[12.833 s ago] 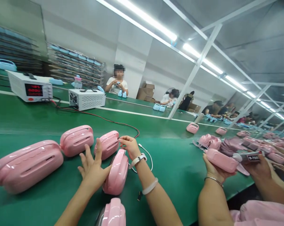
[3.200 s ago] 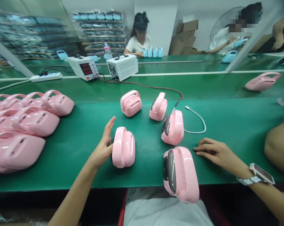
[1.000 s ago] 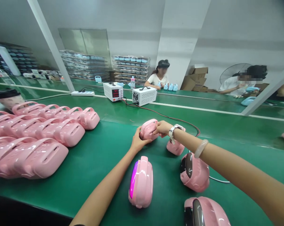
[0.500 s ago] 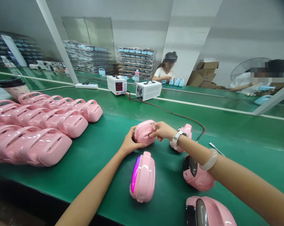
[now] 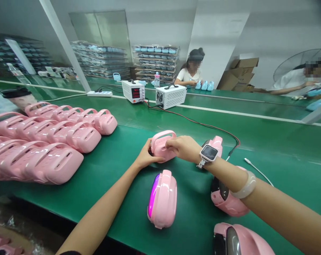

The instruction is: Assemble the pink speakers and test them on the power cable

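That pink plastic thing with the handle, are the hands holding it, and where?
Yes. The left hand grips the left end of the pink plastic handled case; the right hand holds its right side, by the handle.

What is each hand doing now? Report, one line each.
Left hand: closed on the pink speaker.
Right hand: fingers gripping the same pink speaker.

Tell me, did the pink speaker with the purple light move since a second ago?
No. The lit pink speaker lies on the green belt on the near side of the speaker both hands hold, same as before; only the camera shifted.
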`<move>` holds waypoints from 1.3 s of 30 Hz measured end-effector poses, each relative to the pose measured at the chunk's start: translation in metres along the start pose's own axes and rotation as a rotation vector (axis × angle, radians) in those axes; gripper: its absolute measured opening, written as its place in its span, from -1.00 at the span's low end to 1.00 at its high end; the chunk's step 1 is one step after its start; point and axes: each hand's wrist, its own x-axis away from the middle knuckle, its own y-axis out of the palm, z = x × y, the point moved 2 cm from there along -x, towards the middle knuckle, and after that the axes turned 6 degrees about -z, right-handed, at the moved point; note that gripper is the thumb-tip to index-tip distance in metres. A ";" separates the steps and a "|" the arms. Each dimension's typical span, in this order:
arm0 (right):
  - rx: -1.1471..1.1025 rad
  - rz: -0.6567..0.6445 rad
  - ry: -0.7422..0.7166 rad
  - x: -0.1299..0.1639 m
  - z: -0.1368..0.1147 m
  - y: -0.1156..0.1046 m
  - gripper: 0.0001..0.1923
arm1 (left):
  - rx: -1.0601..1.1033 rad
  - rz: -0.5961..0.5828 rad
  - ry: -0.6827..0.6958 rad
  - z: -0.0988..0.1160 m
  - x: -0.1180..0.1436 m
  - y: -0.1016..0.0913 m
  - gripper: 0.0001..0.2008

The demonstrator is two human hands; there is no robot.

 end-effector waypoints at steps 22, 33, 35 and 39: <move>0.207 0.000 -0.057 -0.005 0.009 -0.001 -0.85 | -0.099 -0.078 0.028 0.009 0.009 -0.004 -0.15; 0.170 -0.066 -0.162 -0.004 0.001 0.003 -0.93 | 0.080 -0.112 -0.134 0.006 -0.002 -0.031 -0.36; 0.129 -0.033 -0.209 -0.006 0.000 0.008 -0.89 | 0.082 -0.023 -0.137 0.002 -0.004 -0.032 -0.53; -0.195 0.070 -0.166 -0.013 0.005 0.015 -0.84 | 0.152 0.069 -0.155 0.001 -0.006 -0.026 -0.60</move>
